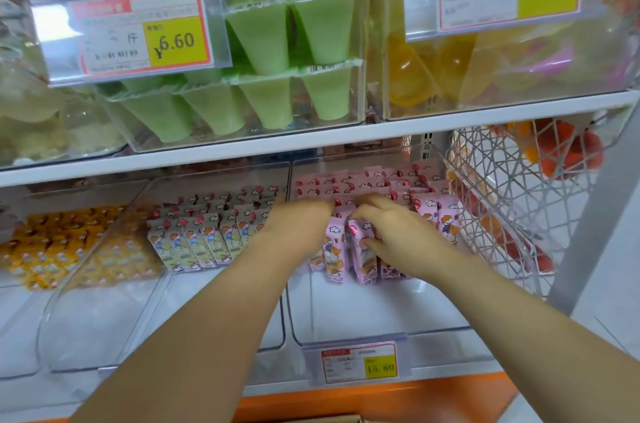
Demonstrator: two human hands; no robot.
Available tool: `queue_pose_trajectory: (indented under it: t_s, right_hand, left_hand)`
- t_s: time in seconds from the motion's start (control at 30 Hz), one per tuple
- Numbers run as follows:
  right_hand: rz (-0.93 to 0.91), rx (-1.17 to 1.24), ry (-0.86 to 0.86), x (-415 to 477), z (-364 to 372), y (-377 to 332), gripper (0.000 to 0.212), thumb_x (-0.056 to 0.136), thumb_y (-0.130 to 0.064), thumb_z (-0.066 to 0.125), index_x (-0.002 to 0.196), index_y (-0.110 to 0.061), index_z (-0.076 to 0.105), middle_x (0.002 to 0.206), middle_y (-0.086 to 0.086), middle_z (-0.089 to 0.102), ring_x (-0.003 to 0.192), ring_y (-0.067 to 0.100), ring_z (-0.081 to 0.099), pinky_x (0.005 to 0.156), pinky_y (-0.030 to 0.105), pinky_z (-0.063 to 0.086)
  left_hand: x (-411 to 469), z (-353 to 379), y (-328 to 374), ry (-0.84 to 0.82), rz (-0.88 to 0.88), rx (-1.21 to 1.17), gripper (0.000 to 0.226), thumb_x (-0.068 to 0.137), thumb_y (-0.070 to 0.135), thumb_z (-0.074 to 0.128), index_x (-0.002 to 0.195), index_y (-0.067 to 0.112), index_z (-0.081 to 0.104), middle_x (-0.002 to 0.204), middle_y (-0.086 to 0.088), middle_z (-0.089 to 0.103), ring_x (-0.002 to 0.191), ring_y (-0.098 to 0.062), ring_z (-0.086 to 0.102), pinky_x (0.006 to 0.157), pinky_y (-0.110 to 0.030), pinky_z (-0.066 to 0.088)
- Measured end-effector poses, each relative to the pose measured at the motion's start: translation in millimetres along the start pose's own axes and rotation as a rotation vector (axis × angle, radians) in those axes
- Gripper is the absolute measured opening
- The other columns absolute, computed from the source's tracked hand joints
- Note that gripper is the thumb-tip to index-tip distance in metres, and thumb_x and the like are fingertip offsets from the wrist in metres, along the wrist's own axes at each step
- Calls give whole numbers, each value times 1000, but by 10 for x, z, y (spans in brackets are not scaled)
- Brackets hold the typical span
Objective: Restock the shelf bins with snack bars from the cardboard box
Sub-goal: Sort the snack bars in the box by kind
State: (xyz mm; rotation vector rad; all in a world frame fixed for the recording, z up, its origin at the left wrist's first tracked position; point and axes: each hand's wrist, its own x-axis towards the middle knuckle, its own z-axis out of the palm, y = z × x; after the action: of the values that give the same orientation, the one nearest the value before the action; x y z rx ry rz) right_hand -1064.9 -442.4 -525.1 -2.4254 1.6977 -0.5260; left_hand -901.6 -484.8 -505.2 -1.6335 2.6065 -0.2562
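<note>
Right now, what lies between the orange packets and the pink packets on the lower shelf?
A clear bin of pale yellow snack bars, seen in the head view.

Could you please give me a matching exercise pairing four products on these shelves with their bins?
Things: 1 pink wrapped snack bars; 2 pale yellow wrapped snack bars; 3 orange wrapped packets; 4 green plastic cones.
Places: A upper clear bin behind the 6.60 price tag; B lower left clear bin; C lower right clear bin, where left hand and right hand reach; D lower middle clear bin.
Pairs: 1-C; 2-D; 3-B; 4-A.
</note>
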Motion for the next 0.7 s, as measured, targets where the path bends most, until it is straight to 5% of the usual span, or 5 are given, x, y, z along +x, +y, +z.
queue_pose_trajectory:
  t_s: [0.23,0.43,0.57,0.7]
  right_hand:
    - [-23,-80,-11,74,38,-35,51,89,-17,58,137,-27,43,139,-9,44,110,18,54,71,25,37]
    - [17,-137,-10,5,6,1,52,88,-20,61,137,-24,43,145,-9,39,124,18,47,89,34,46]
    - [4,-94,1,9,19,1,51,89,-20,61,136,-22,44,144,-7,40,121,18,49,89,33,45]
    - [13,-113,48,15,52,-8,48,89,-27,62,133,-24,45,141,-2,33,103,24,57,71,28,43]
  left_hand:
    - [-1,-29,-10,-71,25,37,18,88,16,58,106,17,58,90,-1,57,78,-21,55,63,-31,42]
    - [-23,-5,46,-67,-32,111,9,89,6,56,97,10,58,82,-4,46,71,-23,49,63,-33,41]
    - [76,-35,40,16,-46,284,14,92,16,59,104,9,60,96,-7,52,83,-24,53,81,-35,42]
    - [228,-43,-1,2,-43,265,25,90,30,63,112,17,60,96,-1,53,86,-20,52,89,-35,38]
